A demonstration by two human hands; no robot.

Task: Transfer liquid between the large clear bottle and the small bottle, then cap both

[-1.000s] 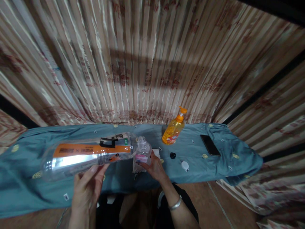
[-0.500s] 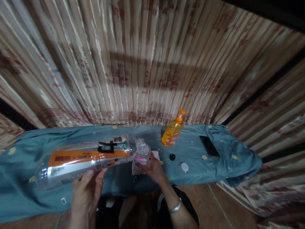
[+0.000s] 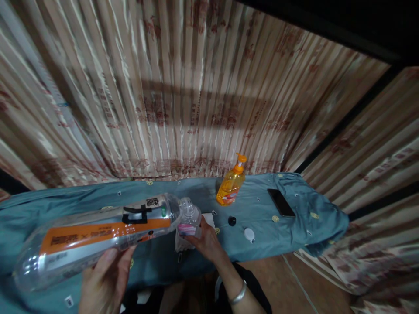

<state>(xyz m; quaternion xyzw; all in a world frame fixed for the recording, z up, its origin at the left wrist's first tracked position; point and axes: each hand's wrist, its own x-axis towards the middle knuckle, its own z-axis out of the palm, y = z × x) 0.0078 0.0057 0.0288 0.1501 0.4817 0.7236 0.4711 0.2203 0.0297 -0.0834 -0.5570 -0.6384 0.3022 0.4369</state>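
Observation:
My left hand (image 3: 103,279) is wrapped round a large clear plastic bottle (image 3: 108,231) with an orange and silver label. The bottle lies nearly sideways in the air, its base at the left and a little lower than its neck. My right hand (image 3: 207,240) grips a small clear bottle (image 3: 189,220) with a pink label. The large bottle's neck end is right at the small bottle's top; whether they touch I cannot tell. Behind the small bottle, a white folded cloth or tissue (image 3: 182,244) lies on the table, partly hidden.
A teal patterned cloth (image 3: 262,226) covers the table. On it stand an orange pump bottle (image 3: 230,186) of yellow liquid, a small black cap (image 3: 232,221), a white round lid (image 3: 249,234) and a dark phone (image 3: 280,202). A pleated curtain (image 3: 196,109) hangs behind.
The large bottle's base has dropped and swung left, and my left hand has moved down-left with it. The small bottle stays by its neck. The whole view has shifted slightly.

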